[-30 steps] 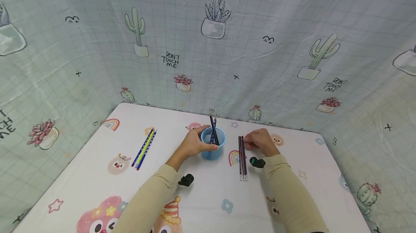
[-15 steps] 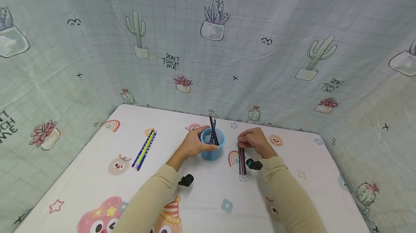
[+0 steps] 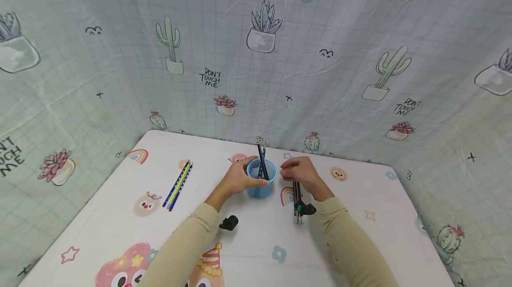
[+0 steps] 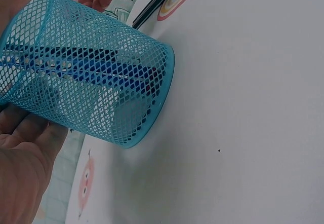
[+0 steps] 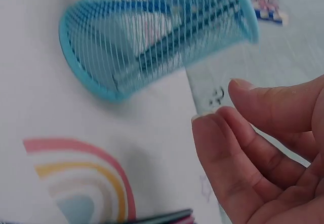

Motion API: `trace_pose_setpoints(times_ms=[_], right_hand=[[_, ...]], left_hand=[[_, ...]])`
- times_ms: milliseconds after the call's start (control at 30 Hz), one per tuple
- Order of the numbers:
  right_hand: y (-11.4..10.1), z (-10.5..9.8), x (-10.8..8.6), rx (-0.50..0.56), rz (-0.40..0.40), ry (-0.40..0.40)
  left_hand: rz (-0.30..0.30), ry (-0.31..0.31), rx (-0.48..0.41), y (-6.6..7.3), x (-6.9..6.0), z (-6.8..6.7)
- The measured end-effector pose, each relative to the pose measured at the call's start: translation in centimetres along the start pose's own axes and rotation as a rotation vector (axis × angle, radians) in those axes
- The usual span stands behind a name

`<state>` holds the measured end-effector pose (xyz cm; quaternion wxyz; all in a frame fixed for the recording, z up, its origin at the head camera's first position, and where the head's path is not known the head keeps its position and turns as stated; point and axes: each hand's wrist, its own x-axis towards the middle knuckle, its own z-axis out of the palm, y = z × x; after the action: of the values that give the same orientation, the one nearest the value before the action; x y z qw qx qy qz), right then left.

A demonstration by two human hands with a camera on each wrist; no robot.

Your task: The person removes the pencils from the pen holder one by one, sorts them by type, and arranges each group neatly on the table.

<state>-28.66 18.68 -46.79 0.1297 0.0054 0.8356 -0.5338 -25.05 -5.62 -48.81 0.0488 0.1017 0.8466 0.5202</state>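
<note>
A blue mesh pencil cup (image 3: pixel 260 192) stands at the table's centre, and my left hand (image 3: pixel 237 177) grips it, thumb in front and fingers round the back. In the cup lean a dark pencil (image 3: pixel 261 153) and a blue patterned pencil (image 3: pixel 264 150). My right hand (image 3: pixel 301 172) hovers just right of the cup, apart from it. In the right wrist view its thumb and fingers are loosely bent with a gap between them and nothing held. Below that hand lie several dark pencils (image 3: pixel 296 193) side by side, their far ends hidden by it.
On the left of the table lies a group of blue patterned pencils (image 3: pixel 182 188) with a yellow-green pencil (image 3: pixel 176 186) among them. A white printed cloth covers the table (image 3: pixel 256 256). Behind it hangs a cactus-print curtain (image 3: pixel 256 78).
My right hand has moved left from beside the dark pencils, over their far ends, toward the cup. The left hand and the cup have stayed in place.
</note>
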Motion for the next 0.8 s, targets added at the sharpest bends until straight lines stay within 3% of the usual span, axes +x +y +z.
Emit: trace_pose_setpoints(times_ms=[533, 800], right_hand=[[-1.1, 2.5, -2.5, -0.056, -0.229, -0.157], [-0.4, 5.1, -2.4, -0.131, -0.256, -0.129]], left_hand=[[0.001, -0.020, -0.045, -0.2, 0.0, 0.0], [0.039, -0.015, -0.033, -0.1, 0.1, -0.1]])
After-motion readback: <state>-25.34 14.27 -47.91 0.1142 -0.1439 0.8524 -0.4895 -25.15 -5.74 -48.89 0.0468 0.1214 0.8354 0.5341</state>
